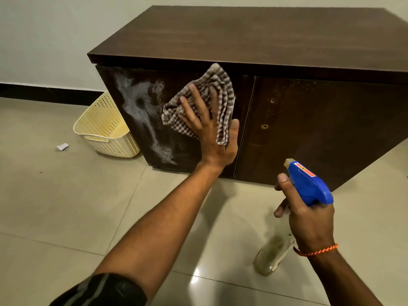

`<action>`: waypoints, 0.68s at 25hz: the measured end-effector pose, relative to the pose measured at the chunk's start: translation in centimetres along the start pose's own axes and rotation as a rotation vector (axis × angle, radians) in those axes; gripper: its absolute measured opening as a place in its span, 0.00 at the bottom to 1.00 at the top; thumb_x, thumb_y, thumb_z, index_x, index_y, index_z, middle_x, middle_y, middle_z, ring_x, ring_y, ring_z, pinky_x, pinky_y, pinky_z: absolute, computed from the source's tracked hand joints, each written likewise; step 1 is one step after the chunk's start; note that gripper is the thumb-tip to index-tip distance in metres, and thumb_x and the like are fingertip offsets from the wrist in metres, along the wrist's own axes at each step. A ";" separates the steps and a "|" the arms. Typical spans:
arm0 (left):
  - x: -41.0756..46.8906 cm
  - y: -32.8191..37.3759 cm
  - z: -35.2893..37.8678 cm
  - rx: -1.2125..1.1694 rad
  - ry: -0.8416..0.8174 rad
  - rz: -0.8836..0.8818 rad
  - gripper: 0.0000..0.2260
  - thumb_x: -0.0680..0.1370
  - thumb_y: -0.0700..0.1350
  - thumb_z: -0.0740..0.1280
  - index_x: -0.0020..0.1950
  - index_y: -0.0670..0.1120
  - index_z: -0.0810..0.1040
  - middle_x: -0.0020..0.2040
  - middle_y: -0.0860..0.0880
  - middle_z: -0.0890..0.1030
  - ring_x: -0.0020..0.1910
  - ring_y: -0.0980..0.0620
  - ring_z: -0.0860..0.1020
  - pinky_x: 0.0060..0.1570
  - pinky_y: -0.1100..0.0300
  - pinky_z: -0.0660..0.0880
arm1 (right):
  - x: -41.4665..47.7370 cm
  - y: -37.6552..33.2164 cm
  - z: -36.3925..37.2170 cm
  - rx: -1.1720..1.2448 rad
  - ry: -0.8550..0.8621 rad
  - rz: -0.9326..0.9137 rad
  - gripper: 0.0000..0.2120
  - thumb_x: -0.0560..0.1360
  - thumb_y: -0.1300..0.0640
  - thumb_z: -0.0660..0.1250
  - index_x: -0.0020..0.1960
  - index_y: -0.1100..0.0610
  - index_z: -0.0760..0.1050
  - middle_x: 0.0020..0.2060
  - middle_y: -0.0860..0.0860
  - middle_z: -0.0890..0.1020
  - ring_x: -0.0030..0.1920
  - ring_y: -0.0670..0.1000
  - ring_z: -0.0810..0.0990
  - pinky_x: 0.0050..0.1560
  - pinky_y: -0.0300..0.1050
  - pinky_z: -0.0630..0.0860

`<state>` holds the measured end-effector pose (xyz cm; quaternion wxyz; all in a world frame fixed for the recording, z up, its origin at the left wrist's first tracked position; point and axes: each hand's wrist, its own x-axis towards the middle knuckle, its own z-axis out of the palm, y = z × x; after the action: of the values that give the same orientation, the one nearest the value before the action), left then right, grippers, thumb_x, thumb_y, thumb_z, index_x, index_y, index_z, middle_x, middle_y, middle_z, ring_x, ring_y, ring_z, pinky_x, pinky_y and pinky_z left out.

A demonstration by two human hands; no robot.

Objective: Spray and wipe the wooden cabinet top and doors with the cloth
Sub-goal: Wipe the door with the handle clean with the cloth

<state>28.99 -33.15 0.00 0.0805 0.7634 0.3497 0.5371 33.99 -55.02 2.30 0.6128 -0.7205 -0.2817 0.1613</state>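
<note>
Foamy wooden door (141,111): flat left hand (209,129) presses woven cloth (218,91); right hand (311,221) grips seemingly clear sprayer (309,186).

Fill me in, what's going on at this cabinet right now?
The left hand presses a brown-and-white checked cloth flat against the left door of the dark wooden cabinet, beside white foamy spray streaks not yet wiped. The right hand grips a clear spray bottle with a blue trigger head, low over the tiled floor.
</note>
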 end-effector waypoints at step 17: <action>4.5 -2.2 -2.9 0.198 -0.106 0.780 0.19 0.82 0.52 0.67 0.72 0.47 0.78 0.73 0.37 0.74 0.77 0.37 0.62 0.78 0.42 0.44 | -0.1 -0.2 0.9 0.003 0.002 -0.026 0.05 0.70 0.43 0.68 0.44 0.42 0.75 0.32 0.60 0.81 0.22 0.51 0.78 0.34 0.48 0.79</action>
<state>26.26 -29.47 3.58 -0.1855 0.8696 0.0792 0.4507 33.31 -54.34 2.26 0.6163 -0.7159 -0.2901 0.1532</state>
